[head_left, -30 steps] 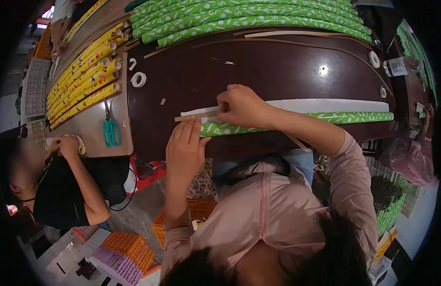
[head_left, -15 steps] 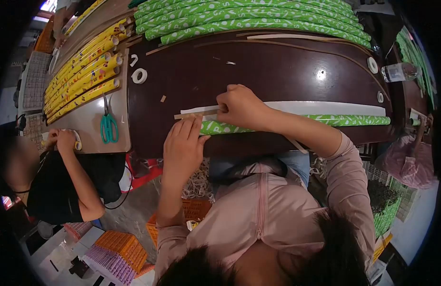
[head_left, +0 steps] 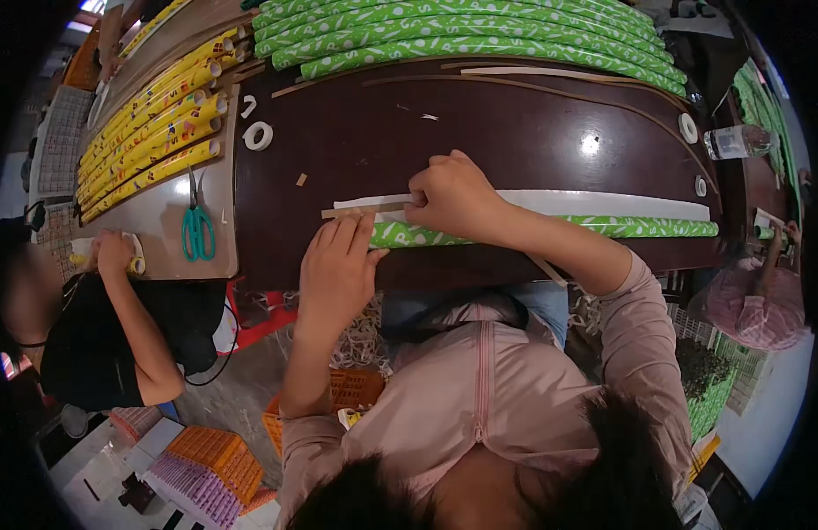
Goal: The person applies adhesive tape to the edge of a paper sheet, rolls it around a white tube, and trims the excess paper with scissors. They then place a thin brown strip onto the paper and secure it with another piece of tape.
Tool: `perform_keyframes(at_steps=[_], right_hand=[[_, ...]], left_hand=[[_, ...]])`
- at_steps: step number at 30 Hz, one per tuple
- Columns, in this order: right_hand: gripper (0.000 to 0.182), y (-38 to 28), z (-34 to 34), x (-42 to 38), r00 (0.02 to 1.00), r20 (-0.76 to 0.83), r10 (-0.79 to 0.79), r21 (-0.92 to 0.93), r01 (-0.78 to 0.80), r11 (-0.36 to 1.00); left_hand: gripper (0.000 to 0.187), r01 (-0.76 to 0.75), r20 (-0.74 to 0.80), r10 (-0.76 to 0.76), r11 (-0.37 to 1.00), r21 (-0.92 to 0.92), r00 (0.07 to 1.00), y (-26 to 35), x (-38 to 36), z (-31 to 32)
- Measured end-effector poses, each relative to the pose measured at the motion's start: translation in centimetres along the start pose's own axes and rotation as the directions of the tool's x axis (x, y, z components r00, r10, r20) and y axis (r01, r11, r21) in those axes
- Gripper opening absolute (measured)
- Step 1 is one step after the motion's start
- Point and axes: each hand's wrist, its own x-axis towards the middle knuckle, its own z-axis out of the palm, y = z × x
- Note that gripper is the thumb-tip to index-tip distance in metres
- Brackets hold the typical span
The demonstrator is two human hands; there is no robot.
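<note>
A long green patterned paper roll [head_left: 603,227] lies along the near edge of the dark table [head_left: 480,141], with its white inner side [head_left: 603,203] showing above it. My left hand [head_left: 338,265] lies flat, fingers together, on the roll's left end. My right hand [head_left: 453,199] is closed, pinching the white paper edge where a thin wooden stick [head_left: 360,211] pokes out to the left.
Finished green rolls [head_left: 462,35] are piled at the table's far side, with loose sticks [head_left: 533,75] in front. Tape rolls [head_left: 257,135] and a water bottle [head_left: 736,140] sit on the table. Yellow rolls [head_left: 148,146] and teal scissors [head_left: 197,231] lie left, where another person [head_left: 100,327] works.
Both hands stay on the roll's left end; the right hand has shifted slightly up and right. The person on the left has drifted a little leftward in view.
</note>
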Motion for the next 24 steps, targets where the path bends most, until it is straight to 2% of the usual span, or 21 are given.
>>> perform_keyframes(at_steps=[5, 9, 11, 13, 15, 16, 18, 20, 24], right_hand=[[0.022, 0.6, -1.7, -1.0, 0.997, 0.064, 0.052, -0.002, -0.052, 0.999], [0.024, 1.5, -3.9, -2.9, 0.987, 0.116, 0.11, 0.026, -0.114, 0.993], [0.024, 2.5, -5.2, -4.3, 0.965, 0.156, 0.212, 0.211, -0.242, 0.947], [0.024, 3.8, -6.4, -6.1, 0.967, 0.142, 0.213, 0.249, -0.243, 0.937], [0.021, 4.5, -8.1, -8.0, 0.883, 0.261, 0.391, 0.32, -0.461, 0.828], [0.021, 4.6, -8.8, -8.9, 0.879, 0.261, 0.398, 0.316, -0.468, 0.825], [0.019, 5.1, -10.2, -10.8, 0.777, 0.298, 0.555, 0.364, -0.63, 0.686], [0.02, 6.6, -10.8, -13.0, 0.777, 0.259, 0.573, 0.397, -0.627, 0.67], [0.025, 8.9, -11.7, -16.2, 0.698, 0.182, 0.693, 0.373, -0.701, 0.608]], left_hand=[[0.045, -0.015, -0.034, 0.017, 0.998, 0.059, 0.999, 0.2, 0.2, -0.2], [0.046, 0.041, 0.036, -0.04, 0.999, -0.021, 0.999, 0.3, -0.1, -0.2], [0.046, 0.034, 0.009, -0.034, 0.999, 0.014, 0.999, 0.2, -0.1, 0.0], [0.046, 0.026, 0.005, -0.026, 0.999, 0.019, 1.0, 0.0, -0.2, 0.2], [0.047, 0.016, 0.002, -0.016, 1.0, 0.024, 1.0, 0.0, -0.2, 0.2], [0.047, 0.023, 0.012, -0.024, 0.999, 0.023, 1.0, 0.0, -0.2, 0.1], [0.047, 0.021, 0.023, -0.021, 1.0, 0.01, 1.0, 0.1, 0.0, 0.0], [0.047, 0.003, -0.004, -0.003, 1.0, 0.019, 1.0, 0.1, 0.1, 0.0], [0.049, 0.014, 0.013, -0.015, 0.999, 0.042, 1.0, -0.1, -0.1, 0.4]])
